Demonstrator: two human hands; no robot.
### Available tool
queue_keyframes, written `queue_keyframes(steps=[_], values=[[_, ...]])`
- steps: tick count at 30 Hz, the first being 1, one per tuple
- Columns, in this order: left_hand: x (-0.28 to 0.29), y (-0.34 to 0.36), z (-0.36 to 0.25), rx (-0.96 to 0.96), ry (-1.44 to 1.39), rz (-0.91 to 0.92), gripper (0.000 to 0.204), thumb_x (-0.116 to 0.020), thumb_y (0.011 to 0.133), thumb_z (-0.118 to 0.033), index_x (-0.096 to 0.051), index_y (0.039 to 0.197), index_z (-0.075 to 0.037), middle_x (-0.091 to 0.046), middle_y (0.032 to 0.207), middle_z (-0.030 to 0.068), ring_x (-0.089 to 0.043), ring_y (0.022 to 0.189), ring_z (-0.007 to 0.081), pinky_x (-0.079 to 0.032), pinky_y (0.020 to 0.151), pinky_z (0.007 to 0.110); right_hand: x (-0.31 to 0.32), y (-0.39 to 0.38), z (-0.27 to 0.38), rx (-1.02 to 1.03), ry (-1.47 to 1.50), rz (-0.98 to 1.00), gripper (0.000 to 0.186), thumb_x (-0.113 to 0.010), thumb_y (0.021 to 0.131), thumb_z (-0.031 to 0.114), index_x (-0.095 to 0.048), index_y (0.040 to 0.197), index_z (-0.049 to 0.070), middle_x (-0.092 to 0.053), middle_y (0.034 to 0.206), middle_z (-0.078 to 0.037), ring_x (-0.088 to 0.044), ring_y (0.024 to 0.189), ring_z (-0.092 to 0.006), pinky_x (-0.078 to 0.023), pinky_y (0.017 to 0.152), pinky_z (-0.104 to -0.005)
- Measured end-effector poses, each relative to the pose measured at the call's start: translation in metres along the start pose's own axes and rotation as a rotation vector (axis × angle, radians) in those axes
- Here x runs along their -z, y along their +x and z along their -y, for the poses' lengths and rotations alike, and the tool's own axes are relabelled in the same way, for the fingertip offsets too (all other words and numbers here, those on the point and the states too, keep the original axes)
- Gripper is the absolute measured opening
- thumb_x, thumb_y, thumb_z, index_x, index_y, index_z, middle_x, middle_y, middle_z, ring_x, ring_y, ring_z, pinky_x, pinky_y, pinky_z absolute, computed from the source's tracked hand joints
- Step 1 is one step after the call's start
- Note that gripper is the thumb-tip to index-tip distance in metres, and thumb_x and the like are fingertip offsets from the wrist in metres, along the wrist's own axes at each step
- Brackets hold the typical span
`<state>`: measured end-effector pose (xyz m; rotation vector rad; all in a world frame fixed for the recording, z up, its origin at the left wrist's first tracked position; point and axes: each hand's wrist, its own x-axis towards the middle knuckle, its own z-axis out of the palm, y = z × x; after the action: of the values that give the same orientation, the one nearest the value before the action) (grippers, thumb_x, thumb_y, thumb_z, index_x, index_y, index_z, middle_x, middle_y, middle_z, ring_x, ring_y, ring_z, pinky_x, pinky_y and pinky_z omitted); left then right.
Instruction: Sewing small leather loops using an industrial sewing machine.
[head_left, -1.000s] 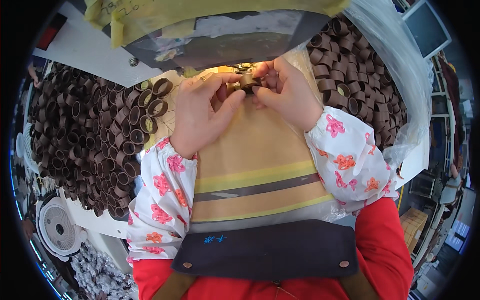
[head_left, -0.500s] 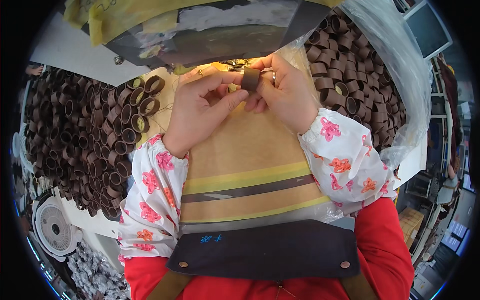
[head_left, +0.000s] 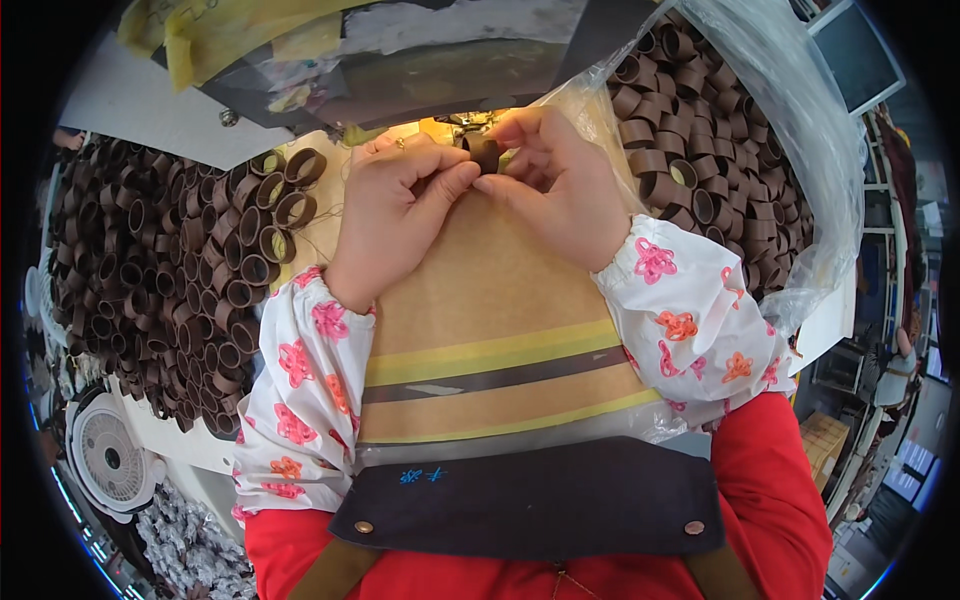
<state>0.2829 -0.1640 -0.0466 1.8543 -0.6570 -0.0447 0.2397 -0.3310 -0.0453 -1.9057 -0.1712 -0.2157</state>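
A short brown band bent into a loop [head_left: 481,152] is held between my two hands, close under the lit metal parts of a sewing machine [head_left: 474,121]. My left hand [head_left: 398,205] pinches the loop's lower left edge with thumb and forefinger. From the other side, my right hand [head_left: 562,185] has its thumb at the lower edge and its fingertips by the upper right of the loop. Several fingers of the left hand are partly hidden behind the loop and the machine. Both wrists rest near the tan work surface [head_left: 480,270], in white flowered sleeves.
A large heap of brown loops [head_left: 140,270] lies to the left. Another pile of loops [head_left: 700,150] sits in clear plastic [head_left: 835,190] at the right. The dark machine head [head_left: 430,75] overhangs the work. A white fan [head_left: 105,455] stands at lower left.
The loop has moved slightly left and down-tilted toward the machine, nearer its lit parts. My right thumb has shifted from the loop's side to its lower edge.
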Motion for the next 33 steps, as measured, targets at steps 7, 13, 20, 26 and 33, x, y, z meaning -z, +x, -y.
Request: queue_keyframes(steps=[7, 13, 20, 26, 33], values=[[0.001, 0.001, 0.000, 0.070, 0.130, 0.005, 0.018, -0.069, 0.072, -0.017, -0.066, 0.087, -0.009, -0.048, 0.051, -0.0018, -0.043, 0.047, 0.0129, -0.034, 0.061, 0.025, 0.003, 0.001, -0.002, 0.040, -0.097, 0.123, 0.024, -0.063, 0.074, 0.001, -0.052, 0.095, 0.001, -0.055, 0.074, -0.001, -0.048, 0.057, -0.0041, -0.040, 0.051, -0.0186], [0.005, 0.002, 0.000, -0.073, 0.217, 0.088, 0.026, -0.070, 0.070, -0.016, -0.065, 0.095, -0.011, -0.043, 0.049, 0.0011, -0.041, 0.044, 0.0137, -0.035, 0.052, 0.027, 0.009, 0.003, -0.001, 0.096, -0.073, 0.211, 0.020, -0.059, 0.072, -0.001, -0.055, 0.091, 0.002, -0.051, 0.069, 0.001, -0.045, 0.056, -0.0032, -0.039, 0.050, -0.0183], [0.005, 0.003, 0.009, -0.085, 0.226, -0.020, 0.021, -0.069, 0.072, -0.017, -0.065, 0.090, -0.007, -0.049, 0.051, 0.0053, -0.046, 0.044, 0.0135, -0.036, 0.048, 0.027, 0.008, 0.002, 0.001, 0.114, -0.180, 0.072, 0.020, -0.060, 0.070, 0.000, -0.053, 0.089, 0.002, -0.057, 0.071, -0.005, -0.053, 0.058, -0.0140, -0.044, 0.052, -0.0249], [0.005, 0.004, -0.006, 0.051, 0.218, -0.011, 0.020, -0.068, 0.073, -0.022, -0.064, 0.083, -0.004, -0.052, 0.051, 0.0024, -0.050, 0.046, 0.0148, -0.037, 0.051, 0.028, 0.008, 0.005, -0.009, 0.267, -0.214, 0.043, 0.012, -0.060, 0.072, -0.002, -0.058, 0.083, 0.002, -0.059, 0.077, -0.006, -0.055, 0.060, -0.0146, -0.046, 0.054, -0.0250], [-0.002, 0.008, -0.009, 0.023, 0.471, -0.081, 0.023, -0.068, 0.072, -0.027, -0.066, 0.080, -0.005, -0.048, 0.049, -0.0008, -0.048, 0.049, 0.0141, -0.034, 0.056, 0.030, 0.010, 0.014, -0.007, 0.308, -0.339, 0.011, 0.010, -0.061, 0.075, 0.001, -0.062, 0.084, 0.003, -0.060, 0.080, -0.009, -0.056, 0.062, -0.0175, -0.044, 0.056, -0.0252]])
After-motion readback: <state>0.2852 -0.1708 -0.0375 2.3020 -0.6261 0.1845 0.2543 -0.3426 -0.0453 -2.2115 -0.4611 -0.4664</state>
